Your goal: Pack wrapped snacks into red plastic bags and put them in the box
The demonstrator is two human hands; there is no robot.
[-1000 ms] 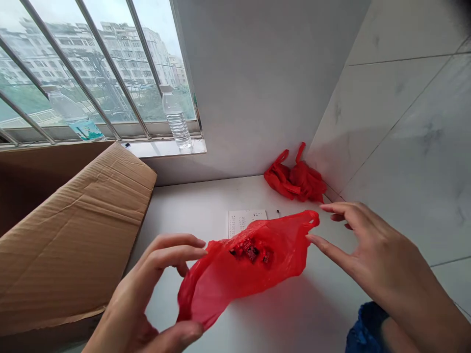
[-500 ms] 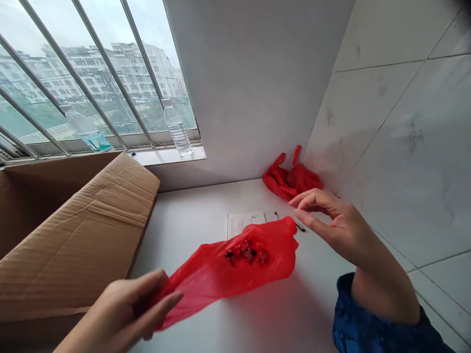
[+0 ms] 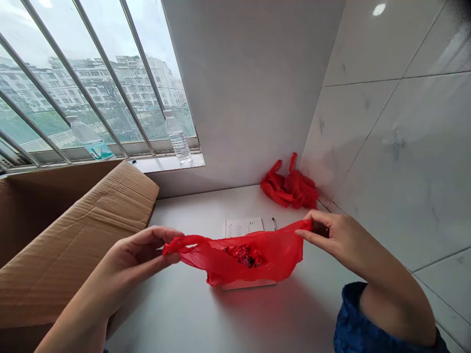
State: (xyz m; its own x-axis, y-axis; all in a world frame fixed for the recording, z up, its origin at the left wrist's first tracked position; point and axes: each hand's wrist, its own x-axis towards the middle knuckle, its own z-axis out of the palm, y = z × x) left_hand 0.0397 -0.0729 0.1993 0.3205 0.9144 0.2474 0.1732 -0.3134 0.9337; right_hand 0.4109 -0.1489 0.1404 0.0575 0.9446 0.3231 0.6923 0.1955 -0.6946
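Note:
A thin red plastic bag (image 3: 221, 264) is stretched between my two hands above the white table. My left hand (image 3: 143, 255) pinches its left end by a handle loop. At the right end, my right hand (image 3: 327, 233) pinches the bag between thumb and fingers. Small dark red, shiny pieces (image 3: 245, 255) lie in the middle of the bag; their exact kind is hard to make out through the plastic. Partly covered by the bag, a printed paper or booklet (image 3: 243, 225) rests on the table.
An open cardboard box (image 3: 81, 235) stands at the left. Another red plastic bag (image 3: 289, 186) lies crumpled in the back corner. A pen (image 3: 274, 223) is beside the paper. Two plastic bottles, one clear (image 3: 177, 137) and one with a blue label (image 3: 90, 139), stand by the barred window.
My right hand, empty before, has taken hold of the bag's right end. My left hand has moved up and now pinches a handle loop. The bag hangs more level.

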